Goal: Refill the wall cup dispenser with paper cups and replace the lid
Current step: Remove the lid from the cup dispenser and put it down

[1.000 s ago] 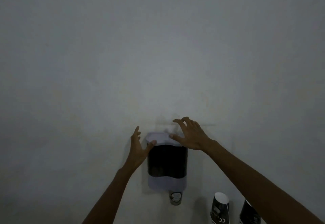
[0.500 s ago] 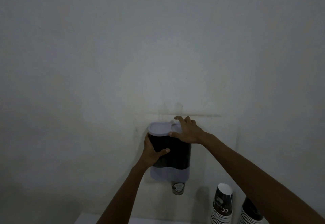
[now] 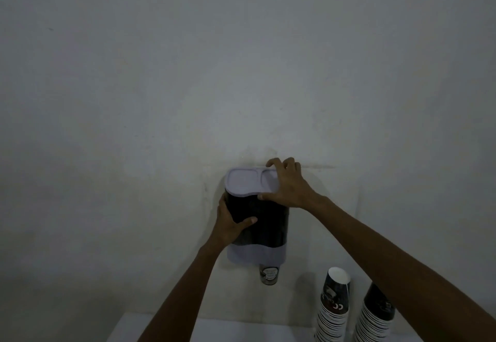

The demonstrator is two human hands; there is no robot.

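The cup dispenser [image 3: 265, 223] hangs on the wall, with a dark body and a pale grey base. Its pale grey lid [image 3: 248, 182] sits on top. My right hand [image 3: 288, 184] grips the lid's right end, thumb under the front edge and fingers over the back. My left hand [image 3: 230, 221] clasps the dispenser's left side, thumb across the dark front. One cup [image 3: 269, 274] pokes out of the bottom opening. Two stacks of dark printed paper cups [image 3: 334, 306] [image 3: 375, 315] stand at the lower right.
A bare pale wall [image 3: 241, 73] fills most of the view. A white surface [image 3: 214, 331] runs along the bottom, under the dispenser, and bears the cup stacks. My right forearm crosses above the right stack.
My left hand slid from beside the lid down onto the dispenser's side and clasped it. My right hand settled onto the lid's right end. The view tilted down, showing the white surface.
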